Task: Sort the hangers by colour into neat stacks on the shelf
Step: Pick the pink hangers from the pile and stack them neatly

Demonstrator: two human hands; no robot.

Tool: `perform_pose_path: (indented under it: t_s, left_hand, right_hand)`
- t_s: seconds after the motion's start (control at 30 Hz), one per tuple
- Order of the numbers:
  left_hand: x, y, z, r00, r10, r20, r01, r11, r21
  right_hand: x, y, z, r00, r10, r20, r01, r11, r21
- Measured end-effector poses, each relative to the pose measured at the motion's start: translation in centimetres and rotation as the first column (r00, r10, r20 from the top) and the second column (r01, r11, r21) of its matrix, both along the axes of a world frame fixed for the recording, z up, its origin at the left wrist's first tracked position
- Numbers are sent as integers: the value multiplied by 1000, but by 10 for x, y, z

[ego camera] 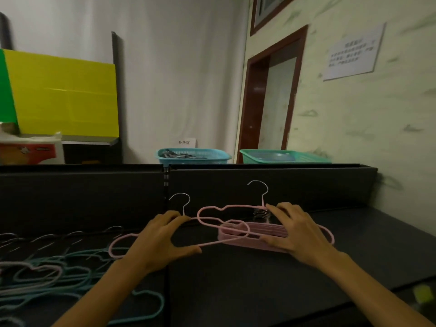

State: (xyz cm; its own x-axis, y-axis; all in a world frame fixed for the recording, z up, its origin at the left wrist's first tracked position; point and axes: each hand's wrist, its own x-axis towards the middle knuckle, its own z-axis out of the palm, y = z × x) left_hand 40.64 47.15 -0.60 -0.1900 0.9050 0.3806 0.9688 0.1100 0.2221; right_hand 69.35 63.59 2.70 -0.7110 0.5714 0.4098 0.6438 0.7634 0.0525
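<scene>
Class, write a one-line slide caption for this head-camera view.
Left hand and right hand each bring a pink hanger to the pink stack; teal hangers wait unsorted.

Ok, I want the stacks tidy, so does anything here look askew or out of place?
Yes. The pink stack is neat, but two pink hangers sit crooked across it: one under the right hand, one in the left hand. At left, the teal hangers lie tangled with pale ones, unsorted.

The wall notice point(353, 51) is too blurred to read (teal hangers point(47, 286) run off-frame left).
</scene>
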Motion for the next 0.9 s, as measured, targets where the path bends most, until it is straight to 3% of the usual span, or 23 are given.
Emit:
perform_pose_path:
  t_s: [0.23,0.37,0.9]
  left_hand:
    - [72,75,-14,996,-78,-48,79,997,15]
    - [95,106,-17,992,-124,-22,122,990,-65]
    - [133,180,-24,970,-239,32,242,963,-121]
  right_hand:
    - [90,66,-11,998,-59,-36,59,998,-15]
    - [122,88,-12,995,-92,-39,89,994,-71]
    - [169,125,-20,979,-192,-69,188,980,-72]
